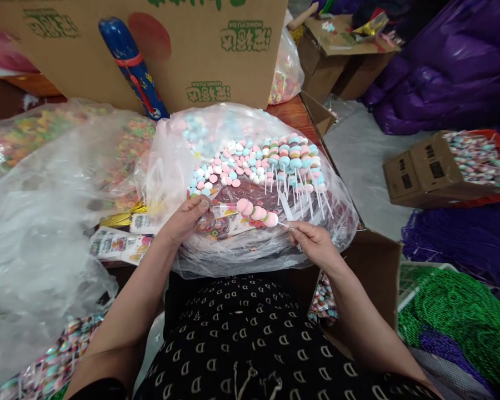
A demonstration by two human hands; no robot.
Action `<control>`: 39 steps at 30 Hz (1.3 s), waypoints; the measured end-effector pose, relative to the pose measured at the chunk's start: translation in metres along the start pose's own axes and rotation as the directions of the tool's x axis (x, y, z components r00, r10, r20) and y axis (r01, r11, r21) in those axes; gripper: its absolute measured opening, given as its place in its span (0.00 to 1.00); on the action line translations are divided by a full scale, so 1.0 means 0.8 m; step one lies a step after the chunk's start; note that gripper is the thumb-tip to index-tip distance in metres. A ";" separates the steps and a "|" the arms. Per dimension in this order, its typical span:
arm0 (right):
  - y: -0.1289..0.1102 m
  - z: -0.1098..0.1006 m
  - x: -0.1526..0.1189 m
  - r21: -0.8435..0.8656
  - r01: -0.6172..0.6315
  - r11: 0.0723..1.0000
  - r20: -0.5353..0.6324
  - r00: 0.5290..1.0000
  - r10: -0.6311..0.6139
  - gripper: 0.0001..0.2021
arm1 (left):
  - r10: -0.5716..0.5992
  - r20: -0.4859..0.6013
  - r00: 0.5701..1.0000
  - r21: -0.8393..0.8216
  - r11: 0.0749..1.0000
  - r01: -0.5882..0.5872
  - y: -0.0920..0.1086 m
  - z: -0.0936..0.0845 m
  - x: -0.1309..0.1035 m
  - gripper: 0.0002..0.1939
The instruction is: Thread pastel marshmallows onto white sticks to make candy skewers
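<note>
My left hand (188,218) is closed, thumb against fingers. A thin pale rod (225,206) runs from its fingertips to a row of pink candies (256,213). On the row's other side, my right hand (312,240) pinches a white lollipop stick (284,224). Whether rod and stick are one piece I cannot tell. The row hangs level between both hands, over a clear plastic bag (241,258) spread on the table. Behind it lie loose pink, white and blue candies (233,166). Finished candy skewers (294,155) are stacked at the right, sticks toward me.
A large cardboard box (183,61) stands behind, a blue cylindrical case (131,66) leaning on it. Bagged ring candies (37,133) fill the left, near printed wrappers (123,244). An open carton (375,272) is by my right arm. Farther right are a candy-filled box (416,172) and green cords (462,311).
</note>
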State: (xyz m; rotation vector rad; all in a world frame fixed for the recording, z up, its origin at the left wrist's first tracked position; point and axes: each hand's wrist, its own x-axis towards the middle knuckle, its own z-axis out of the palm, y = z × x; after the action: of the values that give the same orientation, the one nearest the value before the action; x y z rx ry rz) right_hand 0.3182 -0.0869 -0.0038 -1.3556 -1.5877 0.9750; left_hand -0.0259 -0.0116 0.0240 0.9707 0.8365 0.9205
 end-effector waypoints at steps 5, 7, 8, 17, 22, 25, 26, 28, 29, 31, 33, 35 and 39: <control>-0.015 -0.012 -0.002 0.120 -0.104 0.987 0.068 0.993 0.096 0.20 | -0.024 -0.012 1.000 0.107 0.994 0.025 0.007 0.004 -0.001 0.30; -0.028 -0.008 -0.001 0.219 -0.140 0.966 0.079 0.989 0.125 0.21 | -0.010 -0.022 1.000 0.150 0.989 0.013 0.005 0.003 -0.003 0.30; -0.035 -0.003 0.000 0.267 -0.147 0.952 0.070 0.989 0.133 0.21 | 0.007 -0.024 1.000 0.179 0.984 -0.002 0.004 0.002 -0.004 0.29; -0.070 0.079 0.032 0.487 -0.082 0.869 0.000 0.996 0.094 0.19 | 0.132 0.106 0.986 0.631 0.757 -0.169 0.001 0.021 -0.012 0.26; -0.056 0.111 0.039 0.517 -0.145 0.844 0.016 0.987 0.159 0.19 | 0.118 0.135 0.984 0.723 0.668 -0.180 -0.003 0.038 -0.010 0.23; -0.045 0.120 0.046 0.487 -0.140 0.862 -0.089 0.974 0.208 0.17 | 0.067 0.138 0.988 0.618 0.774 -0.139 -0.007 0.042 -0.010 0.18; -0.042 0.121 0.048 0.479 -0.143 0.866 -0.125 0.965 0.229 0.16 | 0.044 0.143 0.989 0.570 0.813 -0.119 -0.008 0.042 -0.011 0.17; -0.039 0.120 0.053 0.467 -0.146 0.872 -0.169 0.953 0.251 0.16 | 0.006 0.149 0.989 0.496 0.864 -0.080 -0.008 0.040 -0.013 0.16; -0.039 0.119 0.055 0.461 -0.139 0.876 -0.178 0.953 0.245 0.16 | -0.003 0.143 0.990 0.475 0.878 -0.066 -0.008 0.038 -0.014 0.15; -0.041 0.117 0.057 0.459 -0.117 0.881 -0.168 0.962 0.215 0.16 | 0.010 0.115 0.993 0.463 0.884 -0.063 -0.008 0.036 -0.016 0.18; -0.046 0.115 0.057 0.478 -0.099 0.873 -0.148 0.970 0.192 0.18 | 0.047 0.076 0.996 0.501 0.862 -0.079 -0.008 0.035 -0.017 0.21; -0.051 0.111 0.054 0.512 -0.093 0.854 -0.137 0.973 0.188 0.19 | 0.093 0.024 0.995 0.539 0.837 -0.091 -0.007 0.035 -0.017 0.23; -0.047 0.097 0.043 0.516 -0.098 0.851 -0.147 0.969 0.200 0.22 | 0.133 -0.132 0.982 0.403 0.913 -0.069 -0.004 0.031 -0.015 0.26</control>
State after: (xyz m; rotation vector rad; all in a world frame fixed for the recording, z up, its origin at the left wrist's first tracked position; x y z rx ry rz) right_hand 0.2290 -0.0615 0.0056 -1.1659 -0.9891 1.2101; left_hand -0.0073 -0.0312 0.0318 1.3160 1.1447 0.9431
